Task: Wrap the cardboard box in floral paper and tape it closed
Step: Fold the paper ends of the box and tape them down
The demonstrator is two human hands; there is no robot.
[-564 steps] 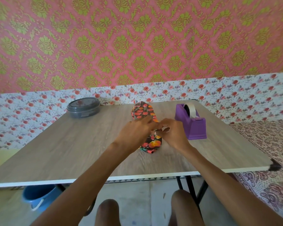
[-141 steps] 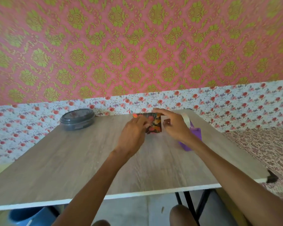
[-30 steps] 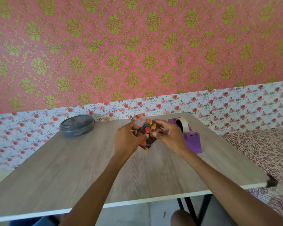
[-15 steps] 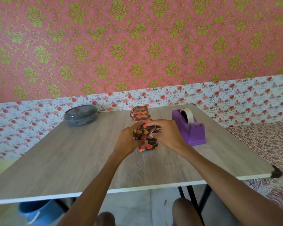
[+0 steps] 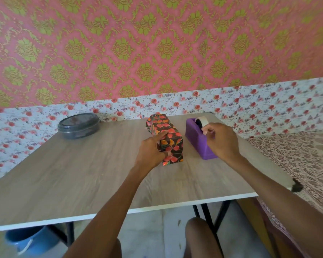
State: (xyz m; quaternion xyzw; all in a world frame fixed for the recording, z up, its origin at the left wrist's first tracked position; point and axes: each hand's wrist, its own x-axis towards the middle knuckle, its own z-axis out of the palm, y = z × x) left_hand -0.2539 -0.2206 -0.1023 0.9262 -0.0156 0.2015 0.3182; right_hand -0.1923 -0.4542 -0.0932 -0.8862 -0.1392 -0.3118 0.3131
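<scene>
left of the purple plastic tape dispenser (image 5: pixel 196 141), the left hand (image 5: pixel 150 152) grips the floral-wrapped cardboard box (image 5: pixel 169 130) while the right hand (image 5: pixel 222 141) pinches white tape (image 5: pixel 203 120); a clean tear seems next.

Wrapped box (image 5: pixel 168 131) showing glossy, smooth floral paper, catching light along creases. Table (image 5: pixel 82 174) top showing matt wood-grain laminate, white edge strip running along front. Tape dispenser (image 5: pixel 196 140) looking like smooth purple plastic, shining slightly. Tape roll (image 5: pixel 203 120) appearing milky, translucent. Round container (image 5: pixel 78 125) looking like dark grey plastic, lid gleaming. Table legs (image 5: pixel 207 216) looking like black metal. Bucket (image 5: pixel 35 241) showing blue plastic. Wall covering (image 5: pixel 157 53) looking papery, pink part textured. Cloth (image 5: pixel 296 155) at right looking matt, printed.
</scene>
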